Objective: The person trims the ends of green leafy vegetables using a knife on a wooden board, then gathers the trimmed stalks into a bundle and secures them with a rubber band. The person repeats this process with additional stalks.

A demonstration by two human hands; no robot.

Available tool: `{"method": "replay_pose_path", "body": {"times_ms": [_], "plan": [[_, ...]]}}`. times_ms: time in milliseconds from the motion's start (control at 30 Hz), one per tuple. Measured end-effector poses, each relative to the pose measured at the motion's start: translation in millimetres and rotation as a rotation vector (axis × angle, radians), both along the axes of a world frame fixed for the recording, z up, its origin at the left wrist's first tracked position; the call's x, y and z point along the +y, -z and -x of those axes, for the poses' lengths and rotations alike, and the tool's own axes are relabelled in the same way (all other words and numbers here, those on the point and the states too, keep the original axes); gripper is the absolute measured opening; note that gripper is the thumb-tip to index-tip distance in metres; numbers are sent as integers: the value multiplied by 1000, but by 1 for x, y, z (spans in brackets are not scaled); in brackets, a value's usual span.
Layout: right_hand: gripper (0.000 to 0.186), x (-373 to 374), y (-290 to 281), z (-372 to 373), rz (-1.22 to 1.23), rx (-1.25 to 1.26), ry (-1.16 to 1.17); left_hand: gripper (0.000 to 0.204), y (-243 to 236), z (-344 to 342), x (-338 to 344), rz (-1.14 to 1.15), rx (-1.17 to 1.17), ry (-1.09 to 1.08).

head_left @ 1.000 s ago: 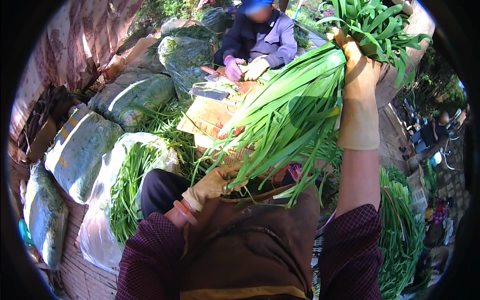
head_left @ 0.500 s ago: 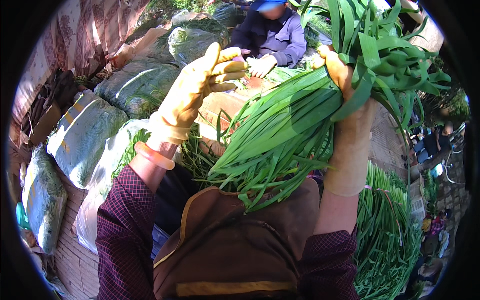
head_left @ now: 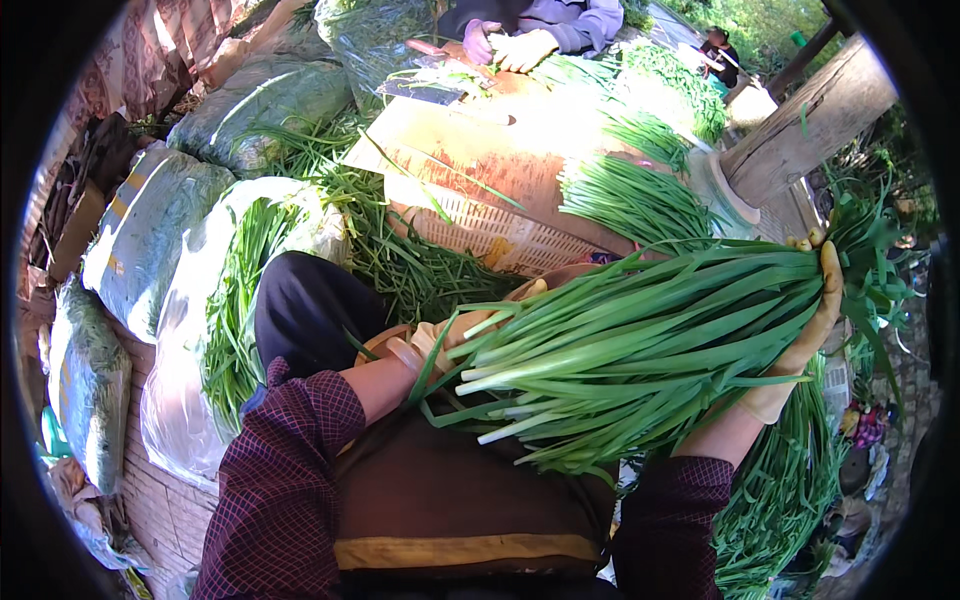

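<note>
A large bunch of garlic greens (head_left: 640, 335) lies across in front of me, its long flat leaves running to the right and its pale stem ends to the left. My right hand (head_left: 826, 285), in a yellowish glove, is closed round the leafy end at the right. My left hand (head_left: 455, 335), gloved too, is at the stem end and partly behind it. Most of its fingers are hidden by the stalks, so its grip does not show. Below the bunch is my brown apron (head_left: 470, 490).
An upturned-looking crate (head_left: 470, 225) with a brown board (head_left: 540, 150) stands ahead, with bundled greens (head_left: 635, 200) on its right. Stuffed plastic bags (head_left: 150, 240) line the left. More greens (head_left: 780, 490) stand at my right. A co-worker's gloved hands (head_left: 510, 48) are beyond the board.
The bunch has come down and turned level, its stem ends pointing left. My right hand has moved right and lower with it. My left hand has dropped from raised and open to the stem end.
</note>
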State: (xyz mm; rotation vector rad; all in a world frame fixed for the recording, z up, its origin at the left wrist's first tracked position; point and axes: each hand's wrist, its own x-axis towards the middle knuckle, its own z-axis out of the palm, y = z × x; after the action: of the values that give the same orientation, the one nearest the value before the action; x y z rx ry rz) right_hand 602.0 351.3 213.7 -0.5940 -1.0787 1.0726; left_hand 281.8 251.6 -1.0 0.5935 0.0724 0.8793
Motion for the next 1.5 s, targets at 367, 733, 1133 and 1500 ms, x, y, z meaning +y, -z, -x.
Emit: {"method": "replay_pose_path", "body": {"times_ms": [367,733,1133,1500], "plan": [[44,30,86,-106,136,-227,320,92,-32,9,-29,-330,359,-191],[32,59,95,-69,127,-284,513,21,-48,1,-42,-501,1131,-770],[39,83,114,-157,198,-430,590,21,-58,113,-77,-1011,1926,-349],[40,34,93,-102,343,-113,168,56,-74,298,100,-824,2576,-1330]]}}
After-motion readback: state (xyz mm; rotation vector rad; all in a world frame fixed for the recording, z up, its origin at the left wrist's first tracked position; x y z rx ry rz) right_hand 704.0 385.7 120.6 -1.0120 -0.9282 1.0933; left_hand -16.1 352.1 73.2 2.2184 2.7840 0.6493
